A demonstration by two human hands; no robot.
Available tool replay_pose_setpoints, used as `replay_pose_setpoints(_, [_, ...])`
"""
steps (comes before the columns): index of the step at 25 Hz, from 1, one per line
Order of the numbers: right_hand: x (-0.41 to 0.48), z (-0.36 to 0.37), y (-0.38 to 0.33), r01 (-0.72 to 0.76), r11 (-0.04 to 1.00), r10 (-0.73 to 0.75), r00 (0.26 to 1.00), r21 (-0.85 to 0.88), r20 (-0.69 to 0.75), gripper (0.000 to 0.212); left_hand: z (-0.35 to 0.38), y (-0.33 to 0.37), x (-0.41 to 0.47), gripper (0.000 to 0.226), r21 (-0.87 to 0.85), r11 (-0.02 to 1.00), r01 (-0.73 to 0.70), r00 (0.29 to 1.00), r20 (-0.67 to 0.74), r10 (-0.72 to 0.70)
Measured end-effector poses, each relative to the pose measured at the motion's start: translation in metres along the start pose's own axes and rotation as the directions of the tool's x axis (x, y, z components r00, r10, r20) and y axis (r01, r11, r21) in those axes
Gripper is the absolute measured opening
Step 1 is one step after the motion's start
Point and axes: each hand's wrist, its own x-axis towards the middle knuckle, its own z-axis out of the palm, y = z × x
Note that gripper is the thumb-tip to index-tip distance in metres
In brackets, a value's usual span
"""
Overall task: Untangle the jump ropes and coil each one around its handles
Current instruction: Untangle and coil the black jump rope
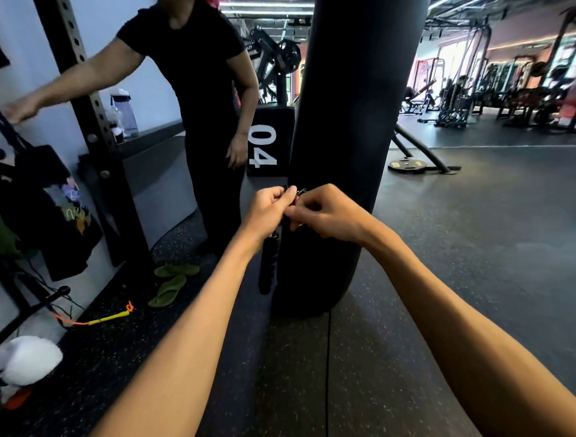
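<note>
Both my hands meet in front of a black punching bag. My left hand and my right hand pinch a thin dark jump rope between their fingertips, with a small metal part showing there. A black handle of that rope hangs straight down below my left hand, beside the bag. How the cord is tangled is hidden by my fingers. A second rope with a yellow and orange handle lies on the floor at the left, near the wall.
The punching bag stands right behind my hands. A person in black stands at the left beside a black rack post. Green sandals lie on the floor. A black box marked 04 is behind.
</note>
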Motion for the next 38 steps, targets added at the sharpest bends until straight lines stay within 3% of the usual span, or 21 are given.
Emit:
replay_pose_setpoints(6, [0.023, -0.032, 0.007, 0.028, 0.999, -0.014, 0.959, 0.044, -0.282, 0.035, -0.004, 0.043, 0.013, 0.041, -0.106, 0.979, 0.172, 0.969, 0.199, -0.149])
replay_pose_setpoints(9, [0.018, -0.032, 0.015, 0.027, 0.988, 0.03, 0.931, 0.152, -0.364, 0.036, -0.003, 0.064, 0.014, 0.047, -0.108, 0.963, 0.249, 0.92, 0.336, -0.2])
replay_pose_setpoints(11, [0.014, -0.027, 0.023, 0.014, 0.961, 0.099, 0.914, 0.275, -0.393, 0.034, 0.001, 0.066, 0.012, 0.046, -0.241, 0.924, 0.298, 0.901, 0.39, -0.189])
replay_pose_setpoints(15, [0.003, -0.003, 0.052, -0.084, 0.871, 0.245, 0.928, 0.485, -0.28, 0.034, 0.01, 0.05, 0.009, 0.043, -0.587, 0.75, 0.307, 0.941, 0.304, -0.147])
replay_pose_setpoints(17, [-0.008, 0.015, 0.068, -0.16, 0.858, 0.281, 0.942, 0.489, -0.184, 0.027, 0.013, 0.044, 0.009, 0.039, -0.711, 0.658, 0.249, 0.968, 0.212, -0.137])
replay_pose_setpoints(20, [-0.029, 0.037, 0.081, -0.271, 0.872, 0.328, 0.941, 0.408, -0.076, 0.015, 0.02, 0.038, 0.007, 0.031, -0.762, 0.635, 0.124, 0.99, 0.053, -0.129])
replay_pose_setpoints(23, [-0.043, 0.049, 0.087, -0.344, 0.861, 0.37, 0.929, 0.374, 0.003, 0.008, 0.028, 0.021, 0.005, 0.028, -0.662, 0.749, 0.031, 0.985, -0.106, -0.134])
replay_pose_setpoints(26, [-0.047, 0.056, 0.089, -0.328, 0.9, 0.337, 0.941, 0.287, 0.018, 0.011, 0.029, -0.001, -0.001, 0.023, -0.346, 0.938, -0.002, 0.959, -0.266, -0.096])
replay_pose_setpoints(28, [-0.047, 0.059, 0.085, -0.276, 0.936, 0.283, 0.959, 0.218, -0.004, 0.016, 0.024, -0.014, -0.005, 0.022, -0.105, 0.994, -0.03, 0.964, -0.265, 0.001])
replay_pose_setpoints(31, [-0.043, 0.058, 0.073, -0.197, 0.965, 0.205, 0.978, 0.171, -0.03, 0.016, 0.016, -0.03, -0.014, 0.026, 0.207, 0.976, -0.075, 0.989, -0.11, 0.099])
replay_pose_setpoints(33, [-0.038, 0.053, 0.064, -0.153, 0.978, 0.161, 0.986, 0.145, -0.048, 0.016, 0.012, -0.038, -0.023, 0.029, 0.374, 0.924, -0.082, 0.997, 0.023, 0.079])
replay_pose_setpoints(35, [-0.034, 0.047, 0.058, -0.128, 0.989, 0.132, 0.99, 0.079, -0.056, 0.017, 0.007, -0.045, -0.034, 0.032, 0.373, 0.926, -0.056, 0.984, 0.176, -0.012])
replay_pose_setpoints(38, [-0.03, 0.045, 0.053, -0.091, 0.995, 0.088, 0.994, -0.051, -0.058, 0.017, 0.002, -0.049, -0.038, 0.039, 0.201, 0.975, 0.097, 0.932, 0.327, -0.16])
